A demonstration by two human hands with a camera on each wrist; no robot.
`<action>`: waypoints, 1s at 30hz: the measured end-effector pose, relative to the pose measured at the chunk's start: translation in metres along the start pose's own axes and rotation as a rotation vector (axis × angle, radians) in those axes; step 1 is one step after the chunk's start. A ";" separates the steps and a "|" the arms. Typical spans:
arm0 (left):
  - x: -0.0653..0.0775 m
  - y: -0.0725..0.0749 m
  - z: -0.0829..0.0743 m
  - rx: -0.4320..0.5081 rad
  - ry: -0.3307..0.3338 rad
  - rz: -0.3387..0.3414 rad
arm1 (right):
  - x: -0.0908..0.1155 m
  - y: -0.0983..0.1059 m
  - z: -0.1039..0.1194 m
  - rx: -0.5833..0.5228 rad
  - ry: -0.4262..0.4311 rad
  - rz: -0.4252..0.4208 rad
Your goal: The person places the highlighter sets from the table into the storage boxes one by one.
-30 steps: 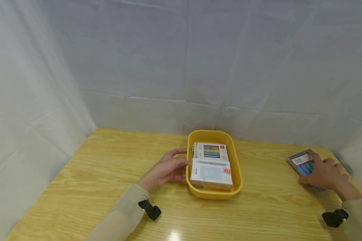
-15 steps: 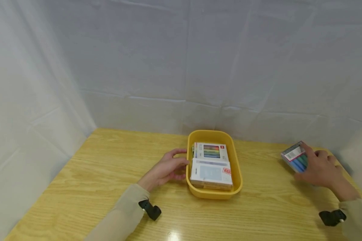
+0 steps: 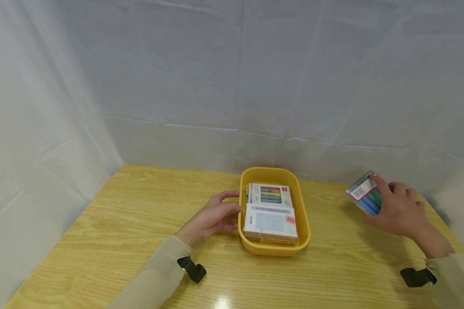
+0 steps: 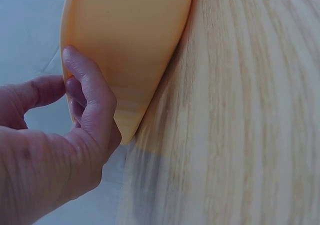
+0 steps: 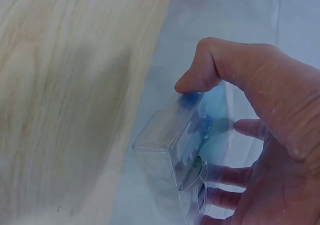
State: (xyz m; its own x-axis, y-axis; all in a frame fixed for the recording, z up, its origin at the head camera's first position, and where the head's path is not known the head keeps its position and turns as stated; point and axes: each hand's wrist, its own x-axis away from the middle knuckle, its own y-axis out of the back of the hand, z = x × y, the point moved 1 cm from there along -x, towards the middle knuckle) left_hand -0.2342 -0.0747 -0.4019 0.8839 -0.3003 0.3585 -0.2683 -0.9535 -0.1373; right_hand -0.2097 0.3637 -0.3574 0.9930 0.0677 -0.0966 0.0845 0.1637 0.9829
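In the head view, a yellow bin (image 3: 274, 249) stands on the table, with a white box (image 3: 270, 219) near its front. Behind that lies another white box (image 3: 255, 195) with a window of coloured strips. My left hand (image 3: 210, 218) rests its fingertips against the bin's left side, right at the rim; the left wrist view shows these relaxed, bent fingers (image 4: 95, 92). Over the table's right part, my right hand (image 3: 400, 210) grips a clear plastic case of blue and green pens (image 3: 365, 195) between thumb and fingers. The case is tilted, its right end hidden by the hand.
The wooden table (image 3: 139, 206) reaches back to a pale cloth (image 3: 178, 86) hanging behind it and along both sides. The bin's far end is close to this cloth. A black strap (image 3: 193, 269) sits on each wrist.
My right hand has carried the pen case leftward and up, toward the bin, and its shadow on the table has spread. The left hand and the bin have stayed in place.
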 end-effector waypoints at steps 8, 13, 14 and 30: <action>0.000 0.001 0.000 -0.008 -0.003 0.002 | 0.001 0.003 0.020 0.021 0.046 -0.045; 0.000 0.001 0.000 -0.001 0.002 -0.002 | 0.000 0.005 0.032 0.024 0.081 -0.062; 0.000 0.001 0.000 -0.002 0.001 -0.003 | 0.000 0.005 0.034 0.025 0.090 -0.065; 0.000 0.001 0.001 -0.012 -0.002 0.004 | -0.004 0.008 0.077 0.049 0.193 -0.071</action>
State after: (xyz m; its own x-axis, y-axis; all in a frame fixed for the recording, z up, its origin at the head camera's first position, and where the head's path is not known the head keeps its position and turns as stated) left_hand -0.2342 -0.0759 -0.4025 0.8836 -0.3043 0.3559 -0.2764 -0.9525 -0.1281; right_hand -0.2068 0.2886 -0.3366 0.9506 0.2459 -0.1897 0.1623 0.1272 0.9785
